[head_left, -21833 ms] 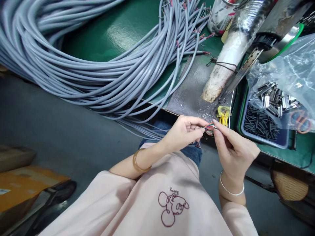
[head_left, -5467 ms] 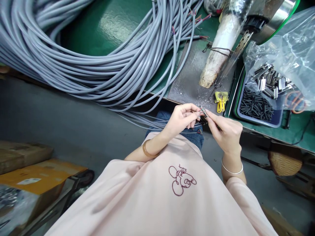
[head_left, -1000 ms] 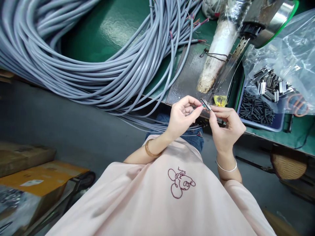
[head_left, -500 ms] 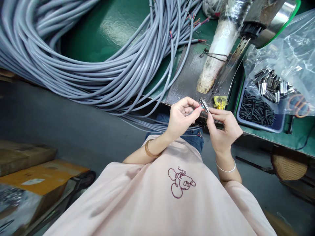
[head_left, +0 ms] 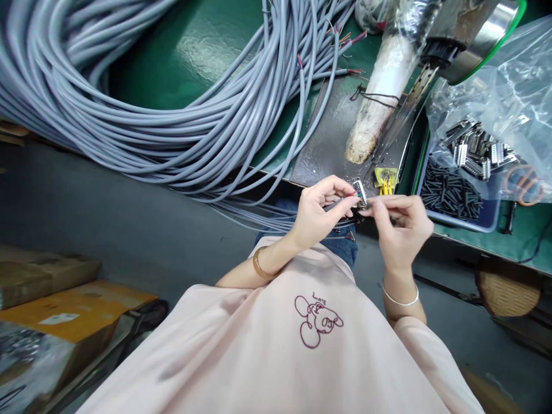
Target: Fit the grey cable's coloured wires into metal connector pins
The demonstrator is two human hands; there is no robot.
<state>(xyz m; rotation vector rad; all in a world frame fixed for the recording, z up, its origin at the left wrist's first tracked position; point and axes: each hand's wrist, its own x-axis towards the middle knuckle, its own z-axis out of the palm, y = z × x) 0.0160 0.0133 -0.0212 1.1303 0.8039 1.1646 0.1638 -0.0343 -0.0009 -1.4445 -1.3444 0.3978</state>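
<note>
My left hand [head_left: 319, 211] is closed in a pinch on the coloured wire ends of a grey cable that runs under it. My right hand [head_left: 401, 223] pinches a small metal connector [head_left: 360, 192] at those wire ends, fingertips almost touching the left hand's. Both hands hover just off the near edge of the green bench [head_left: 194, 52], above my lap. A large coil of grey cables [head_left: 142, 109] covers the bench's left side.
A dark metal plate [head_left: 332, 144] carries a wrapped machine arm [head_left: 383, 98]. A yellow tool [head_left: 385, 179] lies on the plate's near edge. A blue tray [head_left: 452, 198] of black sleeves and a plastic bag of connectors [head_left: 478, 146] sit right. Cardboard boxes [head_left: 52, 305] stand on the floor at left.
My right hand has turned the connector more upright and curled its fingers over it; both hands dropped slightly toward my lap. Earlier, the hands held bare coloured wires without a connector.
</note>
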